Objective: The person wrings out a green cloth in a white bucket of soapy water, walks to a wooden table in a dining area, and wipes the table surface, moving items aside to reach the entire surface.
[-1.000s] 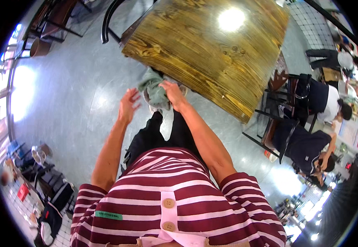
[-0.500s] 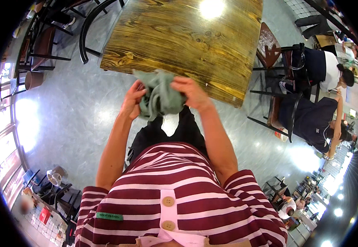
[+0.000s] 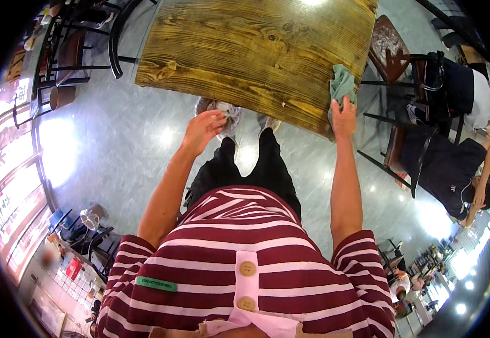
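**Cloth at the table's right edge**

The left hand hangs just below the near edge of the wooden table, fingers loosely curled and holding nothing, close to a crumpled clear wrapper showing under the tabletop. Over at the right, the right hand presses a green cloth against the table's edge, fingers closed on it. Beyond that, two seated people occupy dark metal chairs.
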